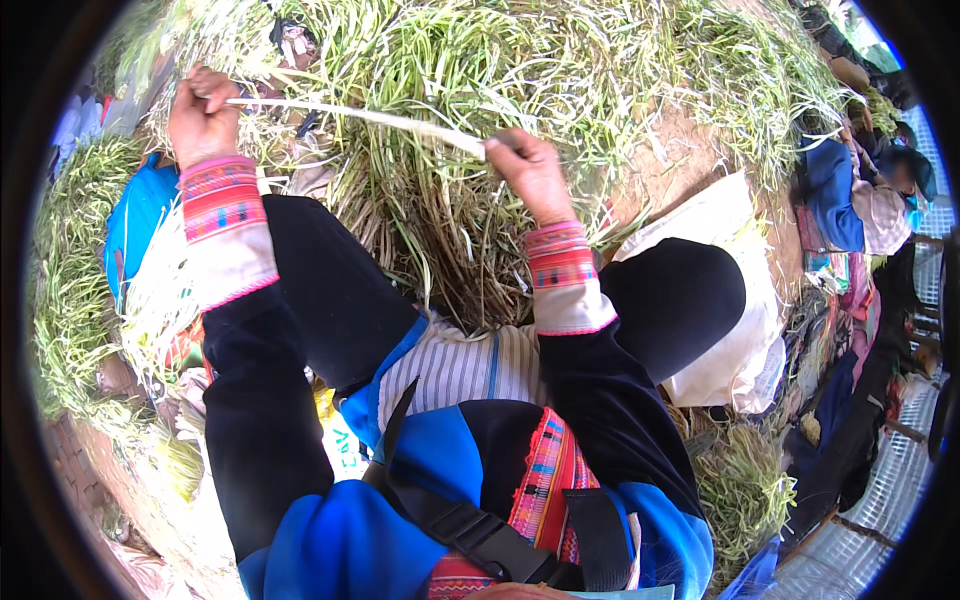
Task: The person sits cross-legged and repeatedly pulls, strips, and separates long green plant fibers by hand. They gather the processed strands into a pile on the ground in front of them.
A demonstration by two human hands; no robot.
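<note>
A pale, narrow strip [360, 115] is stretched across the space in front of me, sloping slightly down to the right. One end is pinched in the closed fingers of my left hand [204, 116]. Thumb and fingers of my right hand [529, 169] grip the other end. Below the strip, between my knees, lies a thick bunch of brownish stems [465, 247]. Its stems run up into a wide heap of long green leaves [450, 60]. The striped apron [465, 367] on my lap touches the lower end of the bunch.
A white sack [720, 360] lies beside my right knee. Blue cloth or a bag [135, 225] and pale strands [157, 315] sit at my left. Another person in blue trousers [832, 195] is at the far right, near translucent sheeting [847, 562]. Bare soil [675, 150] shows through the greens.
</note>
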